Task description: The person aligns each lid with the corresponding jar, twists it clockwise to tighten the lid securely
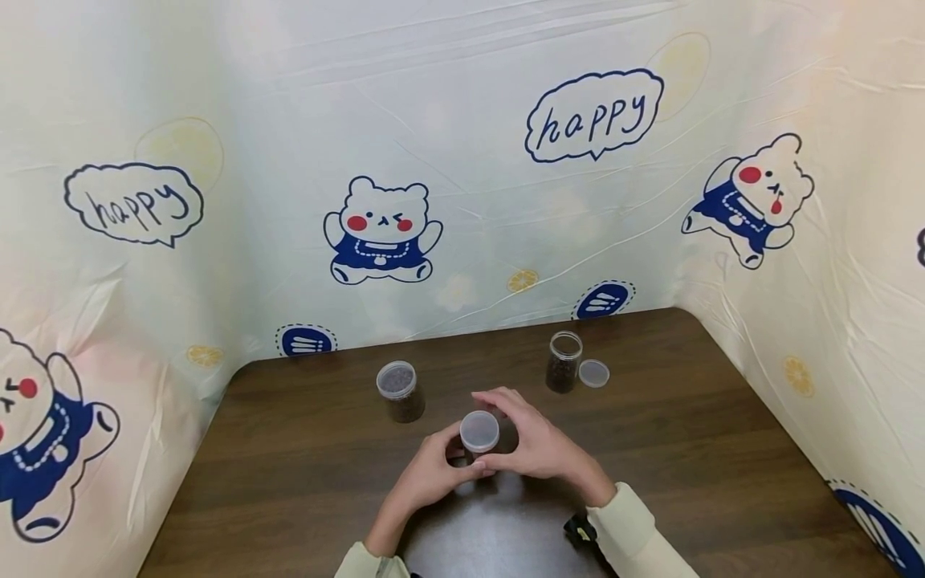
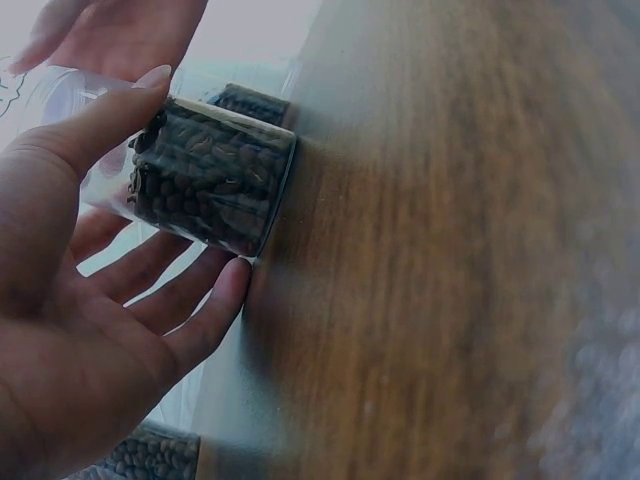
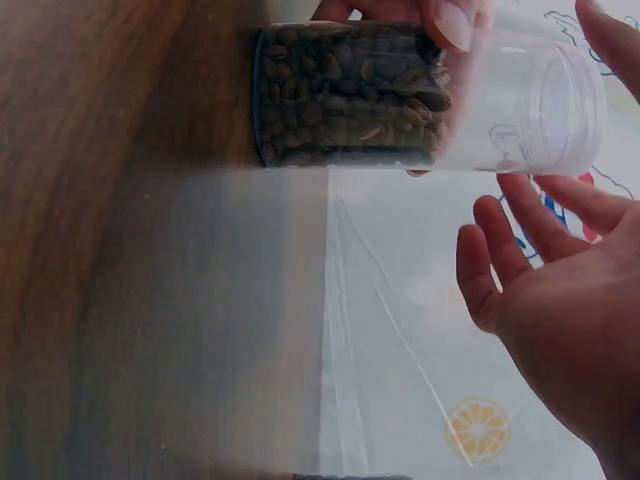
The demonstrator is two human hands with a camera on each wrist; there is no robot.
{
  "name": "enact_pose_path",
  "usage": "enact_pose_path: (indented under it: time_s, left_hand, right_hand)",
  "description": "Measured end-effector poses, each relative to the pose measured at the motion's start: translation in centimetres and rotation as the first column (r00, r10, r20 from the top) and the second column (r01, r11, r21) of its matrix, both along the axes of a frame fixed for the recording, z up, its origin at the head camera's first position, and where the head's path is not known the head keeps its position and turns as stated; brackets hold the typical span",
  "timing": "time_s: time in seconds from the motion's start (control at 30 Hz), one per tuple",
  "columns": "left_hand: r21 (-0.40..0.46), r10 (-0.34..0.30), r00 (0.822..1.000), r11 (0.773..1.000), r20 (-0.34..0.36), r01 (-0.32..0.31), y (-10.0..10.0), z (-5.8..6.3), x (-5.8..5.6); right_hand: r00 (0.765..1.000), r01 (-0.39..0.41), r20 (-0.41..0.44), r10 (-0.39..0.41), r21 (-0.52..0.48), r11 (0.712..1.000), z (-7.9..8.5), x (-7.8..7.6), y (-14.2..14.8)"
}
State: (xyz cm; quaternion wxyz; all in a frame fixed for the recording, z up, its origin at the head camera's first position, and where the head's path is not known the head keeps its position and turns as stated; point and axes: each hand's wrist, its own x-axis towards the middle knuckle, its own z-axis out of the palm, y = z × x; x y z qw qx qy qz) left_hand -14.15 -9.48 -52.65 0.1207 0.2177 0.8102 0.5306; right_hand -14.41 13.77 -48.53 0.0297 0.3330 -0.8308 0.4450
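Your sleeves [image 1: 629, 518] flank six o'clock, left hand [image 1: 432, 472] gripping the likely slick jar [image 1: 480, 432], best held mid-wall, right hand [image 1: 540, 441] spread.

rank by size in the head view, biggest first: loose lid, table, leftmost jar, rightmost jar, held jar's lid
1. Table
2. Leftmost jar and rightmost jar: too alike to rank, the leftmost probably nearer the camera
3. Held jar's lid
4. Loose lid
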Motion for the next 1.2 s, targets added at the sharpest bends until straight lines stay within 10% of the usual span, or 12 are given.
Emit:
enact_pose_path:
  time_s: [0.4,0.9,1.2]
  left_hand:
    - [0.023,-0.022,0.999,1.000,0.028,0.021,0.1,0.0,-0.2]
    - [0.017,-0.006,1.000,1.000,0.014,0.005,0.2,-0.1,-0.1]
    - [0.003,0.003,1.000,1.000,0.014,-0.003,0.2,0.2,0.1]
  right_hand:
    - [0.995,-0.095,-0.037,0.094,-0.031,0.995,0.1,-0.2,0.6]
    - [0.992,0.049,-0.111,-0.052,-0.028,0.998,-0.4,-0.4,-0.5]
    - [0.999,0.042,-0.017,-0.042,0.004,0.999,0.2,-0.1,-0.1]
